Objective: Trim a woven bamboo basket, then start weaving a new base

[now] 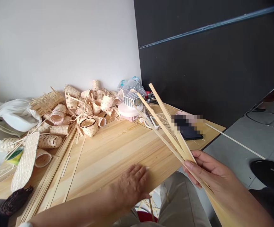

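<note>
Wooden table (118,148): woven baskets (80,110), strips (56,171).

Left hand (132,184) is down low and centre, flat, palm down, fingers stretched forward and slightly fanned, nothing in its grasp. Its bare forearm (80,208) angles in from the lower left, wrist straight. Over on the right, the right hand (209,173) is raised higher, turned side-on, thumb laid along the top and fingers (193,176) curled in a tight pinch. The right forearm (245,208) runs off towards the bottom right corner.

A craft workshop: small woven baskets (80,108) heaped beyond the left hand (131,184), loose bamboo strips (54,176) on the wooden worktable (118,151).
</note>
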Demonstrator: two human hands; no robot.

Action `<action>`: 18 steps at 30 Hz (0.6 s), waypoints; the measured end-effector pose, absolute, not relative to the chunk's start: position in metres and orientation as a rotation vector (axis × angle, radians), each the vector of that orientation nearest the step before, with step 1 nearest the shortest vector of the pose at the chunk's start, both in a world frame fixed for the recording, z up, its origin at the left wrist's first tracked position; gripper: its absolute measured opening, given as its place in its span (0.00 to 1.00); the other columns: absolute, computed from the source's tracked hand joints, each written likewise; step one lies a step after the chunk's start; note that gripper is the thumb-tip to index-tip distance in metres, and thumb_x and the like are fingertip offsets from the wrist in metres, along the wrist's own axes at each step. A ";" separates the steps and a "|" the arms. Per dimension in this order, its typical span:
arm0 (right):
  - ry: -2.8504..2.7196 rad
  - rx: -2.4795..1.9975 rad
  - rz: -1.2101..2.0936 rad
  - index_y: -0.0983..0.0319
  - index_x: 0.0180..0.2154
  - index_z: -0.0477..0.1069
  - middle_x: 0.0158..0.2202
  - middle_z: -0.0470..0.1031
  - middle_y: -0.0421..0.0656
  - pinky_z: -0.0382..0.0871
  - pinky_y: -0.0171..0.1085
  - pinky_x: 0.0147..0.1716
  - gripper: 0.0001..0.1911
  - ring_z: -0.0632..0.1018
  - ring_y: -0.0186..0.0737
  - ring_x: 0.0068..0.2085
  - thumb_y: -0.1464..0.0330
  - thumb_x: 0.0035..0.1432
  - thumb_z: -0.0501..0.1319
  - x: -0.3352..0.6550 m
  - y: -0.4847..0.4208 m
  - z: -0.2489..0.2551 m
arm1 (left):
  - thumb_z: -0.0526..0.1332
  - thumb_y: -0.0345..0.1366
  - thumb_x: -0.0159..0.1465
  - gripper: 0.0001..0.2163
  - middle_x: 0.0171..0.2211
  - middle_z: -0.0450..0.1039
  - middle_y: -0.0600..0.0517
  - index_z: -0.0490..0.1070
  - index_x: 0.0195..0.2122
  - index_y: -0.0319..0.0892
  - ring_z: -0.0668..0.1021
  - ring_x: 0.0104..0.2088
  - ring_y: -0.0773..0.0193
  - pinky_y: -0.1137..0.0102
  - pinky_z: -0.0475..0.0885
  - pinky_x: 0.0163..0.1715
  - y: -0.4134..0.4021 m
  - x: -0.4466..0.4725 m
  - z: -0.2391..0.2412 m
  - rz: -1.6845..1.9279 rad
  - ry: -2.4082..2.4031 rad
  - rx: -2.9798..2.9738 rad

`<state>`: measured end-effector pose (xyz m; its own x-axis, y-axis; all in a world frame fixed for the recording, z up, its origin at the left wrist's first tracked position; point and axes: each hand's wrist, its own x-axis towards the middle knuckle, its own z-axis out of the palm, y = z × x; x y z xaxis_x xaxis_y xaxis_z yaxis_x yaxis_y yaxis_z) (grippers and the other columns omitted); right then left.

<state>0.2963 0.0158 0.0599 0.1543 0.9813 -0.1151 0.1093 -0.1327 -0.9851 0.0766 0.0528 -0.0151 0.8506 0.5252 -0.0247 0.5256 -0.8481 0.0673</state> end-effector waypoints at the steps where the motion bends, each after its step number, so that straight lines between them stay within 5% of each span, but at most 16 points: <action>1: -1.123 -1.456 1.135 0.60 0.28 0.62 0.19 0.62 0.35 0.57 0.32 0.21 0.17 0.61 0.30 0.19 0.53 0.49 0.58 0.296 0.016 0.059 | 0.44 0.50 0.64 0.28 0.59 0.55 0.42 0.51 0.59 0.33 0.57 0.59 0.56 0.63 0.51 0.58 0.044 0.077 -0.013 -0.012 0.763 2.979; 10: -1.134 -1.396 1.187 0.59 0.30 0.62 0.20 0.62 0.35 0.55 0.32 0.19 0.18 0.60 0.30 0.18 0.52 0.48 0.59 0.294 0.017 0.050 | 0.48 0.40 0.66 0.17 0.53 0.65 0.45 0.63 0.50 0.36 0.66 0.53 0.63 0.69 0.54 0.57 0.021 0.089 -0.001 0.070 0.258 3.137; 18: -1.140 -1.397 1.166 0.59 0.27 0.63 0.18 0.61 0.34 0.55 0.32 0.18 0.17 0.60 0.30 0.18 0.52 0.49 0.58 0.295 0.009 0.047 | 0.45 0.46 0.65 0.28 0.59 0.48 0.35 0.51 0.58 0.26 0.54 0.60 0.52 0.59 0.54 0.57 0.126 0.048 -0.007 -0.173 1.481 2.749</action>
<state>0.2945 0.0093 0.0470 0.1090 0.9889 -0.1006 0.0780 -0.1094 -0.9909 0.0478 0.1261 -0.0068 0.5455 0.8316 -0.1041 0.8333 -0.5514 -0.0393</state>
